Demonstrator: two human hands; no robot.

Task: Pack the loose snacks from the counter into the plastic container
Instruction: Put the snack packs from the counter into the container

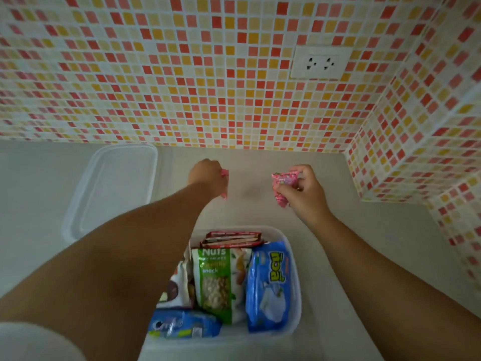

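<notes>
A clear plastic container (295,259) stands on the counter close to me, holding a green nuts bag (218,280), a blue packet (270,285), red bars (233,239) at its far end and another blue pack (182,324) at its near end. Beyond it, my right hand (303,190) pinches a small pink snack packet (282,187) above the counter. My left hand (208,178) grips another pink packet (225,178), mostly hidden behind the hand. My left forearm crosses over the container's left side.
The container's clear lid (112,188) lies flat on the counter at the back left. A mosaic-tiled wall with a white socket (320,63) runs behind, and a tiled corner (406,152) juts out on the right. Pale counter (364,243) surrounds the container.
</notes>
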